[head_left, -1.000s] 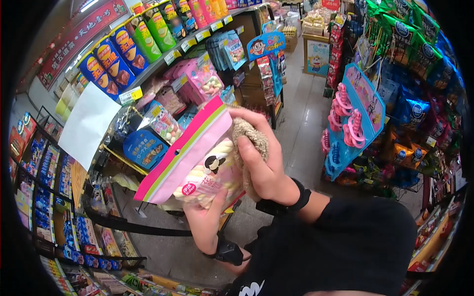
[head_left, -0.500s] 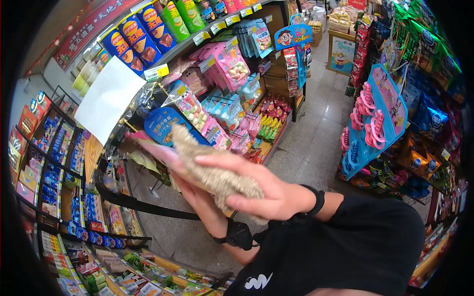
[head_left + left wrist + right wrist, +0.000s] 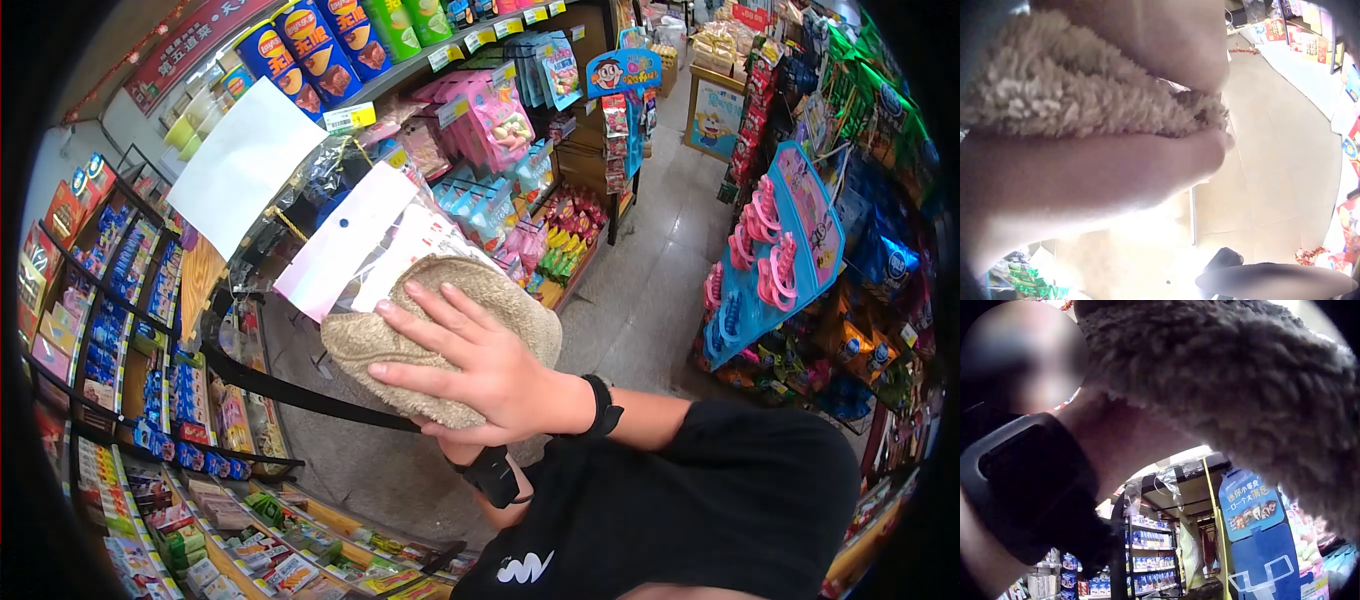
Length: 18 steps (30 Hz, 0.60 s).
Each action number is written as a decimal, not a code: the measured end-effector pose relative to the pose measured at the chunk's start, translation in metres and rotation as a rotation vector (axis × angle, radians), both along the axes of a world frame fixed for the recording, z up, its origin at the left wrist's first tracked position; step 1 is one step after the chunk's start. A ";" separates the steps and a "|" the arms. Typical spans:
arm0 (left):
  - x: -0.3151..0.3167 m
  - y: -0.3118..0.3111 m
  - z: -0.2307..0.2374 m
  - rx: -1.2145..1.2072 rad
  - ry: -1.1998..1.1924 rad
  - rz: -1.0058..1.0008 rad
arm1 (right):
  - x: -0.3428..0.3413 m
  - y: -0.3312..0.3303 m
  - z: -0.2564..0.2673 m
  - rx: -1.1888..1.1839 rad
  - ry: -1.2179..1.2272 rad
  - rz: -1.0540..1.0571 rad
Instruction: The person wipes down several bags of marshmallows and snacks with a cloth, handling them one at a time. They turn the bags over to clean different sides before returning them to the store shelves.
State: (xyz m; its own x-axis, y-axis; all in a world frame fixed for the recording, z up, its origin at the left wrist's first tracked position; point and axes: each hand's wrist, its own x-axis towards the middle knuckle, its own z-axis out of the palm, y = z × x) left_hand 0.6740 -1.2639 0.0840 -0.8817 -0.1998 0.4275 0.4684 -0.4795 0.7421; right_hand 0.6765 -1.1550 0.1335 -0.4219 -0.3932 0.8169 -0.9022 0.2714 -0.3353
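A tan, fluffy cloth (image 3: 515, 305) lies over the lower part of a marshmallow bag (image 3: 340, 235). The bag's pale pink top edge, with a hang hole, and part of a white label show past the cloth. My right hand (image 3: 490, 375) presses on the cloth, fingers spread and nearly straight. Beneath the bag is my left hand (image 3: 460, 452), with little more than its wrist end showing in the head view. The left wrist view has the cloth's pile between two blurred stretches of skin; I cannot tell how the left fingers lie.
A blank white sheet (image 3: 250, 165) stands up at the left, near chip cans (image 3: 310, 60). A black strap (image 3: 300, 398) crosses below the bag. Snack shelves (image 3: 100, 290) line the left side. Pink clips hang on a blue board (image 3: 800, 290) to the right of the aisle floor (image 3: 650, 250).
The bag has turned over, from its printed front to its plainer back. My right hand has gone from gripping the bunched cloth to lying flat over it, spread out. My view has shifted left.
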 end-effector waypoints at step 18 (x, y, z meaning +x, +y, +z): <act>0.016 0.031 0.031 0.247 -0.192 0.019 | -0.011 0.007 -0.005 -0.018 0.039 -0.028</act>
